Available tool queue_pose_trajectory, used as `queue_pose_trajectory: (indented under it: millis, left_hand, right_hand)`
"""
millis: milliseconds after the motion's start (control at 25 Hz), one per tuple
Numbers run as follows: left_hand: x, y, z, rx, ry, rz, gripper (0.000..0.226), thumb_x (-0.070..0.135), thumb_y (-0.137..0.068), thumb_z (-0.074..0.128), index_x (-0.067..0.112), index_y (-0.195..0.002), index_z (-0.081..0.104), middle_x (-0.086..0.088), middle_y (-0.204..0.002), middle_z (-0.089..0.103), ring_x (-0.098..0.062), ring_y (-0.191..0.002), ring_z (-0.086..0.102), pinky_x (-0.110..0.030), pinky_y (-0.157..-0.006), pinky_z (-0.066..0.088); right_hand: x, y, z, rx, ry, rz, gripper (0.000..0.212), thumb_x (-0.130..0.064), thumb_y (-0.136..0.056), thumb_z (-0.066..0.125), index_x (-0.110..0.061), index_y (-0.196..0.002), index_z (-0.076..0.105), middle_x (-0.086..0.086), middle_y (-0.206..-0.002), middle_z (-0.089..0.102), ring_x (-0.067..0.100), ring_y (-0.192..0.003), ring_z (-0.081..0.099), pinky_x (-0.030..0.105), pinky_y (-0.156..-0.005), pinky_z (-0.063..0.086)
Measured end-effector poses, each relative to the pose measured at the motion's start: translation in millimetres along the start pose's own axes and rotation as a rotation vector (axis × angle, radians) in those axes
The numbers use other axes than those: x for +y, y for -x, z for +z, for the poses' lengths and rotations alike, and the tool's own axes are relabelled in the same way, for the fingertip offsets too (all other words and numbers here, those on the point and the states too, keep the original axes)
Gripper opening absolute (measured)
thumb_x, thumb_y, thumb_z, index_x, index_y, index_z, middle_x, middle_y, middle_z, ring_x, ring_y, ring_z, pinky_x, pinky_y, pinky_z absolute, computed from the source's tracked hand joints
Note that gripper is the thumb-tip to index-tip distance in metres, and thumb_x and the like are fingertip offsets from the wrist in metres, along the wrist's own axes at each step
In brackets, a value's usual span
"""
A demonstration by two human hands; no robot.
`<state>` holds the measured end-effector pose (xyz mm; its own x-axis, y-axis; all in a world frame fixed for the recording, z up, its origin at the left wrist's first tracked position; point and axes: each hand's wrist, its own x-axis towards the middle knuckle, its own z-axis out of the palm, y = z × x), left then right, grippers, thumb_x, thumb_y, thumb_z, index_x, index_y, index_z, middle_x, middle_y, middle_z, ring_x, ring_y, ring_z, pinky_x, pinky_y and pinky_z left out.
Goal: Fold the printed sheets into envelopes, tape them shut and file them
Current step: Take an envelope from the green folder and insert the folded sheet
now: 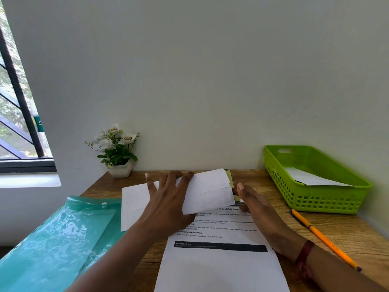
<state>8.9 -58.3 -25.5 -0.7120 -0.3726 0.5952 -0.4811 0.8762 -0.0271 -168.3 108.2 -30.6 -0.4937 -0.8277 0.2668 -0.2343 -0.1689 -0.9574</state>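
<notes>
My left hand [166, 199] holds a folded white envelope [208, 192] by its left end, just above the wooden desk [347, 232]. The fingers spread over the top edge and the thumb is hidden beneath. At the envelope's right end, my right hand [254, 207] curls round a small green and dark object [236, 198], thumb raised; I cannot tell what it is. A printed sheet [221, 253] lies flat under both hands. A blank white sheet [134, 203] lies to its left.
A teal plastic folder [52, 239] hangs over the desk's left edge. A green basket [315, 200] at the back right holds a white envelope [311, 178]. An orange pencil [324, 239] lies at the right. A potted plant [117, 150] stands against the wall.
</notes>
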Motion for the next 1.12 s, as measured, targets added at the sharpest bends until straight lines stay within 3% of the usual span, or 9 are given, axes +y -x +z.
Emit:
queue_pose_trajectory:
  millis: [160,320,440,560,760,880,960,1000,1120]
  left_hand:
    - [2,0,1,-0.038,-0.016,0.007,0.100,0.068,-0.065,0.064,0.029,-0.145,0.017,-0.001,-0.134,0.032,-0.022,-0.128,0.030,-0.065,-0.109,-0.011]
    - [8,-2,-1,-0.078,-0.051,0.007,0.102,0.070,-0.068,0.059,0.027,-0.147,0.012,-0.002,-0.136,0.033,-0.023,-0.129,0.031,-0.069,-0.109,-0.008]
    - [11,-4,-4,-0.088,-0.085,0.036,0.099,0.072,-0.067,0.054,0.024,-0.147,0.019,-0.002,-0.135,0.038,-0.023,-0.127,0.035,-0.069,-0.111,-0.003]
    - [17,-11,-13,-0.150,-0.147,0.043,0.101,0.075,-0.066,0.047,0.022,-0.147,0.020,-0.001,-0.135,0.037,-0.024,-0.126,0.033,-0.063,-0.113,0.005]
    - [33,-26,-30,-0.335,-0.158,0.003,0.127,0.086,-0.059,0.046,0.025,-0.147,-0.023,-0.001,-0.136,0.028,-0.021,-0.120,0.027,-0.046,-0.102,0.031]
    - [48,-31,-44,-0.494,-0.106,-0.032,0.141,0.098,-0.047,0.043,0.029,-0.139,-0.039,-0.002,-0.143,0.026,-0.023,-0.124,0.027,-0.044,-0.103,0.032]
    - [59,-34,-53,-0.564,-0.008,-0.074,0.142,0.101,-0.042,0.042,0.031,-0.144,-0.028,0.002,-0.154,0.021,-0.021,-0.132,0.029,-0.038,-0.105,0.030]
    - [64,-35,-57,-0.556,0.046,-0.099,0.136,0.100,-0.044,0.044,0.032,-0.148,-0.012,0.005,-0.154,0.026,-0.019,-0.132,0.034,-0.034,-0.101,0.034]
    - [72,-41,-65,-0.428,0.178,-0.211,0.081,0.087,-0.064,0.050,0.030,-0.122,0.049,0.009,-0.118,0.062,-0.011,-0.101,0.057,-0.031,-0.079,0.046]
  right_hand:
    - [5,0,4,-0.045,0.017,-0.032,0.033,-0.057,-0.081,0.061,-0.034,-0.102,0.072,-0.023,-0.114,0.064,-0.004,-0.105,0.060,0.016,-0.084,0.043]
    - [6,-1,4,0.006,0.038,0.008,0.020,-0.047,-0.080,0.068,-0.037,-0.095,0.074,-0.026,-0.107,0.063,-0.008,-0.093,0.062,0.012,-0.076,0.046]
    - [7,-3,4,0.092,-0.035,0.025,0.010,-0.034,-0.083,0.071,-0.028,-0.089,0.076,-0.015,-0.102,0.070,0.003,-0.091,0.066,0.026,-0.081,0.053]
    - [4,-7,1,0.142,-0.188,0.095,0.005,-0.021,-0.083,0.073,-0.018,-0.080,0.076,-0.007,-0.092,0.072,0.009,-0.080,0.069,0.036,-0.074,0.060]
    - [-1,-11,-7,0.233,-0.411,0.153,0.008,-0.010,-0.082,0.073,-0.010,-0.090,0.072,0.008,-0.086,0.074,0.019,-0.068,0.072,0.031,-0.055,0.057]
    - [-6,-12,-12,0.289,-0.476,0.174,0.012,-0.009,-0.082,0.073,-0.010,-0.093,0.070,0.010,-0.084,0.072,0.015,-0.059,0.069,0.028,-0.050,0.055]
    - [-6,-12,-14,0.301,-0.515,0.172,0.014,-0.008,-0.082,0.073,-0.009,-0.096,0.070,0.012,-0.088,0.071,0.013,-0.061,0.068,0.028,-0.051,0.054]
    - [-6,-13,-15,0.302,-0.528,0.166,0.015,-0.007,-0.082,0.072,-0.009,-0.096,0.070,0.012,-0.091,0.072,0.013,-0.064,0.068,0.028,-0.052,0.054]
    - [-8,-13,-17,0.317,-0.550,0.136,0.015,-0.003,-0.082,0.071,-0.010,-0.095,0.071,0.009,-0.090,0.072,0.013,-0.065,0.069,0.027,-0.051,0.053]
